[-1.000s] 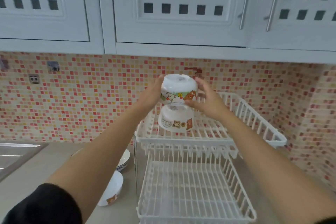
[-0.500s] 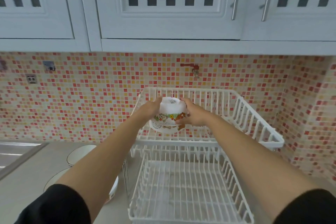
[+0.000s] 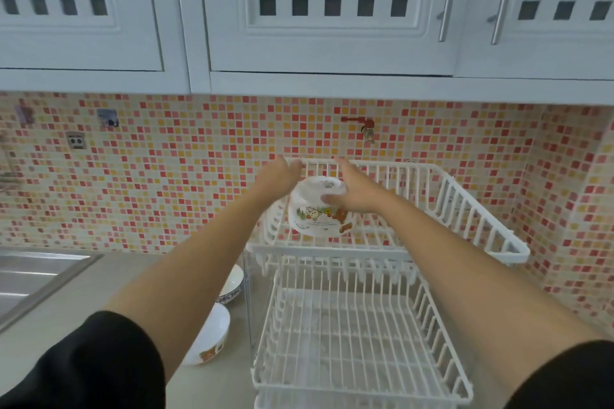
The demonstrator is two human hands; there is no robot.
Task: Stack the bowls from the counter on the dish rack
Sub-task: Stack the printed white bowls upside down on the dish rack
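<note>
Both hands flank the stacked bowls [image 3: 317, 209] standing upside down on the upper tier of the dish rack [image 3: 465, 209]; the left hand [image 3: 282, 174] has its fingers loose and apart beside the stack, while the right hand [image 3: 354, 194] rests its spread fingers on the top bowl. This looks like the letting-go step of one placement. Next, I judge, the hands must reach down left to the two bowls [image 3: 212, 335] on the counter [image 3: 66, 302].

Your left hand [image 3: 277, 176] & right hand [image 3: 357, 191] flank the upside-down stacked bowls [image 3: 317, 209] on the dish rack [image 3: 481, 226] top tier; right fingers [image 3: 332, 198] touch the bowl side, left fingertips blurred, contact unclear; two more bowls [image 3: 212, 335] below-left on the counter [image 3: 50, 319]
</note>
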